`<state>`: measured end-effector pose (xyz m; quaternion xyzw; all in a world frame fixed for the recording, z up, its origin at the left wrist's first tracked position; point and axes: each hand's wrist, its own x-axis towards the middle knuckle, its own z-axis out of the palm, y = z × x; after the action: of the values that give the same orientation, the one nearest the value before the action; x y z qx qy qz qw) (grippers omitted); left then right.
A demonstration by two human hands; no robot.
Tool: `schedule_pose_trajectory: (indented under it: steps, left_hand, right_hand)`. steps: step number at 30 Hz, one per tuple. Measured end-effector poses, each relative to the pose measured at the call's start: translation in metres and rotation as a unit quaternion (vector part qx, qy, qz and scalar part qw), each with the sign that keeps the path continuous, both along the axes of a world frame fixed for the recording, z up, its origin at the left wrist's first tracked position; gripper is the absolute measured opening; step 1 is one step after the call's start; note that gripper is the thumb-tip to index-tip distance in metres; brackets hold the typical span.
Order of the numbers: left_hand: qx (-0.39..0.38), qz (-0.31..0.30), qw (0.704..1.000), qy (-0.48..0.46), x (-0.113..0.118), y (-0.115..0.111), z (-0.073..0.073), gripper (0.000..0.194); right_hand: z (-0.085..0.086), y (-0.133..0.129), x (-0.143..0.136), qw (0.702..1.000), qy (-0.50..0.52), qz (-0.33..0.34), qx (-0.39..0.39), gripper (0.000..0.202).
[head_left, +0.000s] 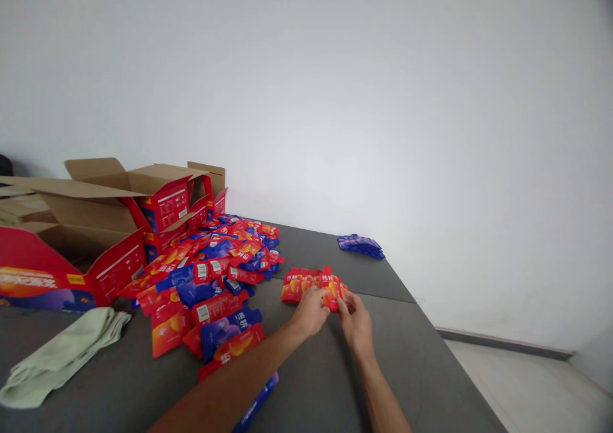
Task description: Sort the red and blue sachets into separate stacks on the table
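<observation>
Several red packets (292, 286) lie overlapped in a row on the dark table (306, 382), near its middle. At the row's right end, my left hand (312, 310) pinches the lower left edge of a red packet (330, 286) with orange fruit printed on it. On that packet's right side, my right hand (353, 318) holds its lower edge between thumb and fingers. Left of my hands spreads a loose pile of red and blue packets (220, 254). Blue-purple packets (360, 246) lie overlapped in a row farther back, to the right.
Open red cardboard boxes (115, 264) stand at the left with their brown flaps up. A folded pale green cloth (67, 356) lies in front of them. A blue packet (258, 402) sits partly under my left forearm. Behind the table is a white wall (306, 101).
</observation>
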<state>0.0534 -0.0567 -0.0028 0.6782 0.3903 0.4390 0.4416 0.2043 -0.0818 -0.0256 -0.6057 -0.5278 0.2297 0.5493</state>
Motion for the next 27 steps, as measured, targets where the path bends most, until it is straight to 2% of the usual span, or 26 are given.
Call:
schedule_pose_trajectory:
  steps: [3, 6, 9, 12, 15, 23, 27]
  left_hand:
    - [0.09, 0.029, 0.988, 0.122, 0.018, 0.007, -0.002, 0.02]
    - [0.107, 0.04, 0.973, 0.199, 0.031, 0.009, -0.007, 0.034]
    - [0.125, 0.054, 0.949, 0.284, 0.039, 0.009, -0.012, 0.041]
    - [0.157, 0.071, 0.919, 0.355, 0.043, 0.007, -0.013, 0.044]
    - [0.17, 0.08, 0.901, 0.391, 0.045, 0.006, -0.013, 0.044]
    - [0.154, 0.09, 0.89, 0.42, 0.045, 0.004, -0.013, 0.045]
    - [0.154, 0.09, 0.892, 0.416, 0.04, 0.002, -0.011, 0.048]
  right_hand:
    - [0.001, 0.002, 0.014, 0.987, -0.158, -0.039, -0.012, 0.045]
    - [-0.002, 0.002, 0.02, 0.957, -0.287, -0.038, -0.023, 0.044]
    - [-0.008, 0.003, 0.021, 0.931, -0.354, -0.06, -0.059, 0.044]
    - [-0.012, 0.003, 0.02, 0.918, -0.378, -0.08, -0.095, 0.044]
    - [-0.015, 0.004, 0.019, 0.909, -0.389, -0.089, -0.118, 0.042]
    - [-0.024, 0.007, 0.022, 0.908, -0.388, -0.096, -0.128, 0.044]
    - [-0.022, 0.006, 0.02, 0.908, -0.387, -0.097, -0.129, 0.045]
